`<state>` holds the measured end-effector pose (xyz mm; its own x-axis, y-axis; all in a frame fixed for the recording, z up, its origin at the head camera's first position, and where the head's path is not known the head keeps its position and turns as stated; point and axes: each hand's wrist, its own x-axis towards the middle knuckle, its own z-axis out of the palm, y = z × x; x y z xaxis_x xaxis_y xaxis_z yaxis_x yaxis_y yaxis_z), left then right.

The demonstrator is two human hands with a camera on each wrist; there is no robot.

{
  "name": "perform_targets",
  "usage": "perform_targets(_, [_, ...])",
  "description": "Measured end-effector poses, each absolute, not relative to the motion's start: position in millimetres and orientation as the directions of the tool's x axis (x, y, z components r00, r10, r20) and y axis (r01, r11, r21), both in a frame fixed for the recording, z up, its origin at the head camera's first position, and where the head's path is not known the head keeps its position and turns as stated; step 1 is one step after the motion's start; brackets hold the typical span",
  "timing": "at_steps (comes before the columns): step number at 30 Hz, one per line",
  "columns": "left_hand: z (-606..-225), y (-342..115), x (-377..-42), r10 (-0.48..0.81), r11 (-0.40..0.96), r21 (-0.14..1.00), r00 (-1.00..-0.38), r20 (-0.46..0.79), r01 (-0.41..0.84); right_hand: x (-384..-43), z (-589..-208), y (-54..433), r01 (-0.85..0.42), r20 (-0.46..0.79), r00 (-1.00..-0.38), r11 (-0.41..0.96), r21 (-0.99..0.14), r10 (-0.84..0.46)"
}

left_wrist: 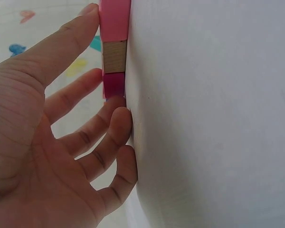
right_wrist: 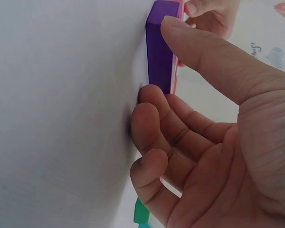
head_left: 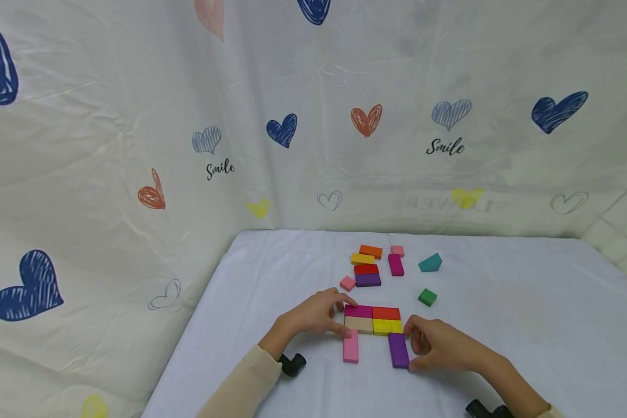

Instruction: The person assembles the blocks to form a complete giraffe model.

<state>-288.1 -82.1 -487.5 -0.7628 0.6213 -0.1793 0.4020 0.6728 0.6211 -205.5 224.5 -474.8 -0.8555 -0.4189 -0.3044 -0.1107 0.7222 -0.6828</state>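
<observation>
On the white cloth, a magenta block (head_left: 358,312), a red block (head_left: 386,313), a beige block (head_left: 359,324) and a yellow block (head_left: 387,327) lie edge to edge as a rectangle. Two blocks extend from its near side: a pink block (head_left: 350,347) at left and a purple block (head_left: 399,350) at right. My left hand (head_left: 316,313) spans the left side, index fingertip at the magenta block, thumb at the pink block's upper end. My right hand (head_left: 441,345) is beside the purple block, thumb touching its near right corner and index finger at the yellow block's right edge.
Beyond the rectangle lie more blocks, among them an orange block (head_left: 371,251), a second purple block (head_left: 368,280) and a second magenta block (head_left: 395,265). A teal block (head_left: 431,263) and a green block (head_left: 427,297) lie to the right. A heart-printed curtain (head_left: 313,168) hangs behind the table.
</observation>
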Motion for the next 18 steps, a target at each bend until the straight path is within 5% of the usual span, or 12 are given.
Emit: perform_targets(18, [-486.8, -82.2, -286.8, 0.62, 0.674, 0.62, -0.763, -0.18, 0.402, -208.2, -466.4, 226.6, -0.143, -0.293, -0.836, 0.699, -0.701, -0.465])
